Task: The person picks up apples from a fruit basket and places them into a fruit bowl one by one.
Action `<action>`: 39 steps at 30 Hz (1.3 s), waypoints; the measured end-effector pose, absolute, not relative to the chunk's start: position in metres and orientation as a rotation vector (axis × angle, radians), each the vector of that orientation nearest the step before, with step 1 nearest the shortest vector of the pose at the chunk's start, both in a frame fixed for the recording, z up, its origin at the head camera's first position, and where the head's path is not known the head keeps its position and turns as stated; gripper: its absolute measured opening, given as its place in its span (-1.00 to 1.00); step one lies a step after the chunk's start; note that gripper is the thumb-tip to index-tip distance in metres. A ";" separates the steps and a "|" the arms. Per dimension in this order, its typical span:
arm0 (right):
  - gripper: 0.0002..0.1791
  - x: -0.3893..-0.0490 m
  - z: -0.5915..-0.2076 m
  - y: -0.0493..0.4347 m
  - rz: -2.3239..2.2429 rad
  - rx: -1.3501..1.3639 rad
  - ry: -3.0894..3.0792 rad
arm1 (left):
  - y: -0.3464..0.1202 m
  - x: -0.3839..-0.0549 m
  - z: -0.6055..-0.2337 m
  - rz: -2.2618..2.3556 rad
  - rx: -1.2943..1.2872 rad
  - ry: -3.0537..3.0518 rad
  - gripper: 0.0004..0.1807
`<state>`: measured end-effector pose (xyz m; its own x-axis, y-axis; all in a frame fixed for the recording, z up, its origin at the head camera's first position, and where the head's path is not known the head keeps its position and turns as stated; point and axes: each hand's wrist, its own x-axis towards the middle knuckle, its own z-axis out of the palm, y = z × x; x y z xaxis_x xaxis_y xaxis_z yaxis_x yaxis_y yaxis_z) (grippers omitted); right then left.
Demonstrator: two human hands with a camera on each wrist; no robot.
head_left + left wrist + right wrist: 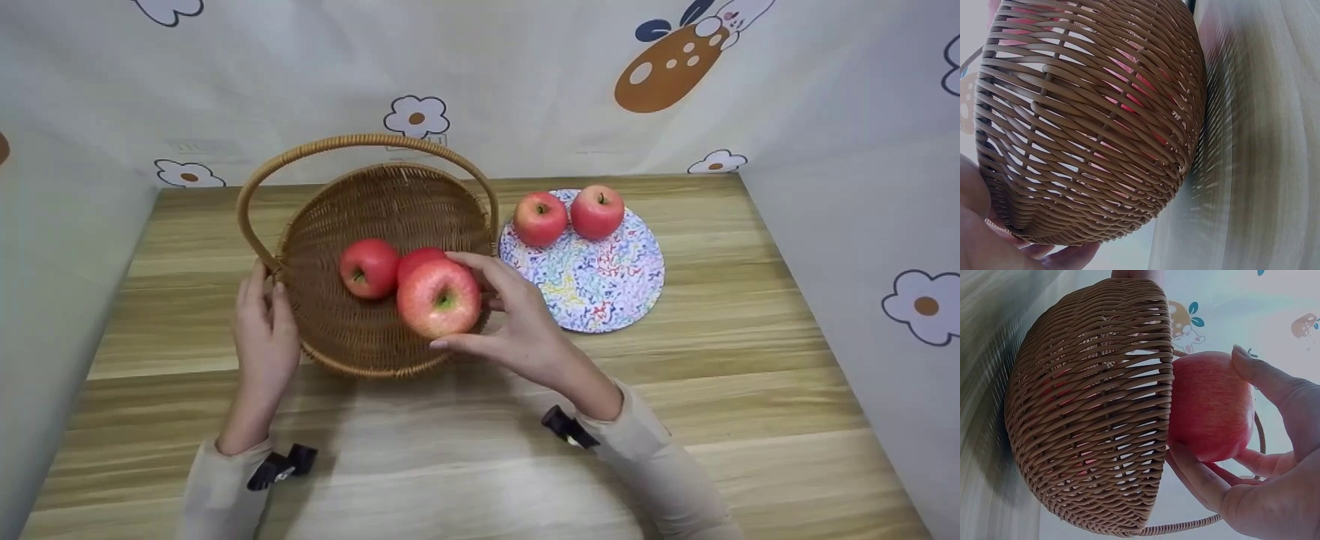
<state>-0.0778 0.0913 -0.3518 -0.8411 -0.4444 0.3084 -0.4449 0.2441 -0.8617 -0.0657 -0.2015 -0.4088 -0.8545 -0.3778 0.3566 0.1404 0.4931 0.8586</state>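
A round wicker basket (322, 330) with an arched handle stands on the table. At its left side, where the handle meets the rim, my left hand (266, 330) grips the edge; in the left wrist view its fingers (1069, 256) curl around the weave. My right hand (525, 322) holds a red apple (439, 300) between thumb and fingers, over the basket's right part. The right wrist view shows this apple (1213, 405) at rim height. Inside the basket lie a red apple (369, 268) and another apple (421, 259), partly hidden by the held one.
Right of the basket lies a round plate (592, 300) with a multicoloured speckled pattern. Two apples sit on its back part, a left apple (540, 219) and a right apple (598, 212). Patterned walls (525, 90) enclose the wooden table (750, 375) at the back and sides.
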 end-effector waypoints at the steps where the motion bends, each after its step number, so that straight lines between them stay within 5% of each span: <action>1: -0.07 -0.077 -0.352 0.092 1.718 0.878 -2.475 | -0.202 -0.066 -0.409 -1.350 0.192 -2.231 -0.51; 39: -0.07 -0.074 -0.346 0.129 1.738 0.681 -2.458 | -0.203 -0.067 -0.410 -1.377 0.183 -2.220 -0.51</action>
<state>-0.0739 0.1293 -0.3464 -0.9011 -0.3201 0.2925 -0.3825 0.2688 -0.8840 -0.0667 -0.2028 -0.4104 -0.8575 -0.3727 0.3546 0.1520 0.4749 0.8668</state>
